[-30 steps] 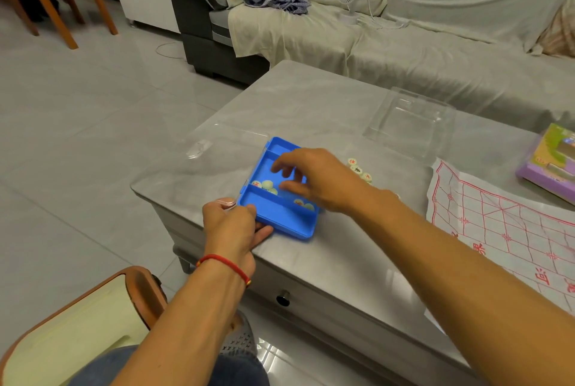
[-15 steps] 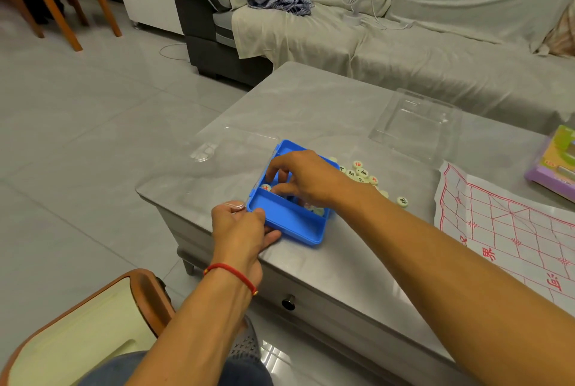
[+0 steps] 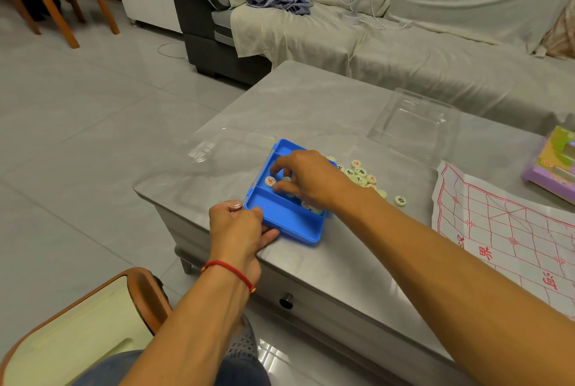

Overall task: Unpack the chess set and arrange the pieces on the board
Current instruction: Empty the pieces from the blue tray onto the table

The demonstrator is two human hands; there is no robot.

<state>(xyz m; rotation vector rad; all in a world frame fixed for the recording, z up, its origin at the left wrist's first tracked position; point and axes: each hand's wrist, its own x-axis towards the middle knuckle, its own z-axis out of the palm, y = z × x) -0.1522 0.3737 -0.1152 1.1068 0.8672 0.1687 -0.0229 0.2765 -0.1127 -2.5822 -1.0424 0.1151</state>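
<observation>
the table (image 3: 311,99) has open room along its far edge, but the blue tray (image 3: 284,221) sits close to the near-left corner, so a hard push could tip it off. the paper board (image 3: 504,230) at the right edge looks thin and floppy and probably slides easily. the left hand (image 3: 239,227) clamps the tray's near corner while the right hand (image 3: 306,182) pinches at small, light, smooth pieces (image 3: 361,175), best taken by their rims.

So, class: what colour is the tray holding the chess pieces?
Bright blue tray, clearest in the head view.
</observation>
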